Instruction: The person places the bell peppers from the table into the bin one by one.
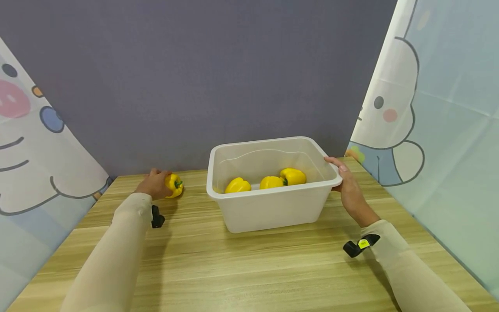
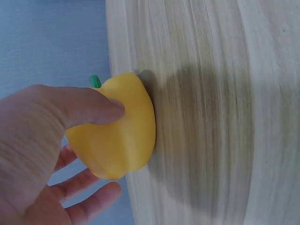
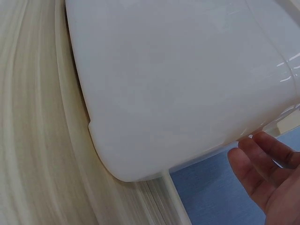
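Note:
My left hand [image 1: 155,185] holds a yellow bell pepper [image 1: 175,186] low at the table's back left. In the left wrist view the thumb lies across the pepper [image 2: 124,136], with fingers on its far side and a green stem beyond. A white plastic bin [image 1: 269,208] stands mid-table, its right rim gripped near the corner by my right hand [image 1: 347,184]. The right wrist view has fingertips [image 3: 239,159] against the bin's outer wall, under the rim; the thumb is hidden there. Inside the bin lie three yellow bell peppers: left [image 1: 238,185], middle [image 1: 271,182] and right [image 1: 293,176].
The wood-grain table [image 1: 195,268] reaches back to a dark grey panel [image 1: 218,78]. Cartoon-printed sheets hang at the left [image 1: 35,173] and right [image 1: 448,130] sides. Each sleeved wrist carries a black camera mount, such as the right mount [image 1: 360,245].

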A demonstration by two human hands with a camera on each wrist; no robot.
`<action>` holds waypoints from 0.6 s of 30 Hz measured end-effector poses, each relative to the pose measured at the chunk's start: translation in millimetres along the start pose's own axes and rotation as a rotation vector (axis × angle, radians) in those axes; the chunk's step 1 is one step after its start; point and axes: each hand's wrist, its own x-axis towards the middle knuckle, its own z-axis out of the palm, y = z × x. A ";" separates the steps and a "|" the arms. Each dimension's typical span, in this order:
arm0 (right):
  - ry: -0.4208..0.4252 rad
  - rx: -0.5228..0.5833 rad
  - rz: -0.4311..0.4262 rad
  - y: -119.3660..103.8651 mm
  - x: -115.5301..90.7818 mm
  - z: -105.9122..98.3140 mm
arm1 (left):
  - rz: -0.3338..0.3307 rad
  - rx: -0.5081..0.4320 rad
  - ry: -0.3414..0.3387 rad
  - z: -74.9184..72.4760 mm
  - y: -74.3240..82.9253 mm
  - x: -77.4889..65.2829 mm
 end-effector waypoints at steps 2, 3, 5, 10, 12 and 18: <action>0.000 0.002 -0.002 -0.3 0.4 0.6 | -0.009 0.001 -0.002 0.3 -0.7 -0.6; 0.001 0.004 -0.003 -0.3 0.5 0.7 | -0.013 0.001 -0.004 0.6 -0.9 -0.4; 0.004 0.006 -0.005 -0.1 0.5 0.7 | -0.017 0.000 -0.002 1.5 -1.0 0.0; -0.004 -0.018 -0.006 -1.1 -0.1 -0.1 | -0.017 -0.003 0.006 1.8 1.9 -0.5; -0.013 -0.032 -0.008 -1.8 -0.3 -0.6 | -0.014 0.002 0.011 2.1 2.4 -0.6; -0.017 -0.025 -0.001 -2.5 -0.6 -1.5 | -0.002 0.018 0.021 3.7 3.3 0.0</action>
